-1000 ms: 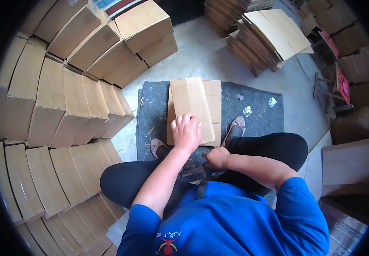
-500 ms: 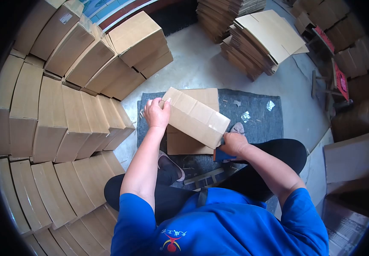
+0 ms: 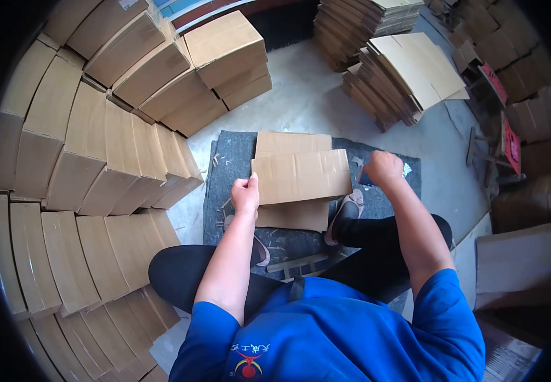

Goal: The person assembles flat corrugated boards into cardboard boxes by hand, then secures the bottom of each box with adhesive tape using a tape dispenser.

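A closed cardboard box [image 3: 301, 176] lies across another piece of brown cardboard [image 3: 294, 218] on the dark mat between my feet. At the box's left end, my left hand [image 3: 245, 194] is closed on its edge, with the thumb pointing up along it. My right hand [image 3: 385, 168] is apart from the box, off its right end, in a fist. A dark blue tool [image 3: 366, 177] shows beneath that fist; most of it is hidden, and I cannot make out its kind.
Stacked cardboard boxes [image 3: 84, 159] line the left side. Flat cardboard sheets [image 3: 415, 70] are piled at the back right. Red-topped stools [image 3: 511, 143] and more cartons stand on the right. Scraps lie on the dark mat [image 3: 224, 159].
The box has turned from a slant to nearly level. My right hand has moved up and right, away from its end, with the blue tool. My left hand has moved lower.
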{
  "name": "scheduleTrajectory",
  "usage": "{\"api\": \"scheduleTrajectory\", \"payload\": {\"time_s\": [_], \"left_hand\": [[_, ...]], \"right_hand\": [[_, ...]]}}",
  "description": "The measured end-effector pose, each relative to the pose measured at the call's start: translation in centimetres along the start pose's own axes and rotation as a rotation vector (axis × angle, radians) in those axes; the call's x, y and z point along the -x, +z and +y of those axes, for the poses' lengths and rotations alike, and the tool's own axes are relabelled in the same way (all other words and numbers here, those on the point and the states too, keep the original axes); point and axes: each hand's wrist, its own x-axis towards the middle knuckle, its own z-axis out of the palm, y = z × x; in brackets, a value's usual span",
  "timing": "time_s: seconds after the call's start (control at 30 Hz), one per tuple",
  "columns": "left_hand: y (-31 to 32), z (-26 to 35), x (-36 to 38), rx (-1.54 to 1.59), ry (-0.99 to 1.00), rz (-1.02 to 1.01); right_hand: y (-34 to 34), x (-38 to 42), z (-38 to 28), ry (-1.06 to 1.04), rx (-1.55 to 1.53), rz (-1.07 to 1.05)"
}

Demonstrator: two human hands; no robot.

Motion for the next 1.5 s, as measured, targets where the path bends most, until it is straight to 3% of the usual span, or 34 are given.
{"api": "scheduleTrajectory", "payload": {"time_s": [0.03,0.1,0.13,0.17,0.23,0.3,0.33,0.43,0.5,0.57,0.67,0.73,0.8,0.87,0.93,1.13,1.27,1.37,1.5], "left_hand": [[-0.2,0.3,0.2,0.006,0.001,0.003],[-0.4,1.6,1.6,-0.417,0.589,0.323],[-0.1,2.7,2.5,-0.261,0.543,0.167],[0.1,3.7,3.6,-0.105,0.493,0.015],[0.3,6.1,6.5,0.137,0.145,-0.443],[-0.1,8.2,8.7,0.420,-0.098,-0.720],[-0.3,8.4,9.0,0.623,-0.178,-0.860],[-1.3,10.0,10.0,0.795,-0.195,-0.973],[-1.9,9.5,9.8,0.741,-0.188,-0.948],[-1.9,8.8,9.5,0.690,-0.181,-0.929],[-1.9,8.4,9.3,0.771,-0.213,-0.985],[-2.1,8.6,9.6,0.897,-0.398,-0.929],[-1.6,7.2,9.3,0.822,-0.395,-0.900],[-1.0,5.4,9.2,0.752,-0.467,-0.795],[-0.5,4.3,9.4,0.577,-0.438,-0.691],[-4.9,5.2,3.7,0.541,-0.332,-0.403],[-6.0,6.4,1.9,0.471,-0.330,-0.377],[-5.4,6.0,0.6,0.344,-0.186,-0.268],[-5.6,5.5,-0.7,0.249,-0.196,-0.234]], "right_hand": [[-1.6,0.1,0.9,0.004,-0.028,0.068],[-6.8,2.9,1.1,-0.045,-0.210,0.163],[-7.4,3.5,1.3,-0.046,-0.200,0.166],[-7.7,4.0,1.5,-0.114,-0.521,0.149],[-7.3,4.6,1.5,-0.274,-1.085,0.013],[-7.1,5.8,-0.1,-0.428,-1.324,-0.089],[-6.6,6.0,-0.8,-0.513,-1.352,-0.105],[-5.2,5.9,-2.0,-0.516,-1.287,-0.249],[-4.9,5.9,-2.5,-0.497,-1.240,-0.266],[-4.3,5.6,-2.6,-0.590,-1.122,-0.148],[-4.2,5.6,-2.8,-0.529,-1.120,-0.238],[-3.7,5.6,-3.0,-0.493,-1.146,-0.288],[-3.0,5.7,-3.6,-0.460,-1.171,-0.339],[-2.3,6.0,-4.6,-0.462,-0.993,-0.226],[-2.4,6.5,-5.6,-0.463,-0.931,-0.199],[-5.7,6.0,-4.9,-0.379,-0.742,-0.112],[-7.3,4.7,-6.7,-0.388,-0.576,-0.071],[-6.6,3.1,-8.2,-0.380,-0.533,-0.071],[-6.0,2.5,-10.0,-0.392,-0.451,-0.058]]}}
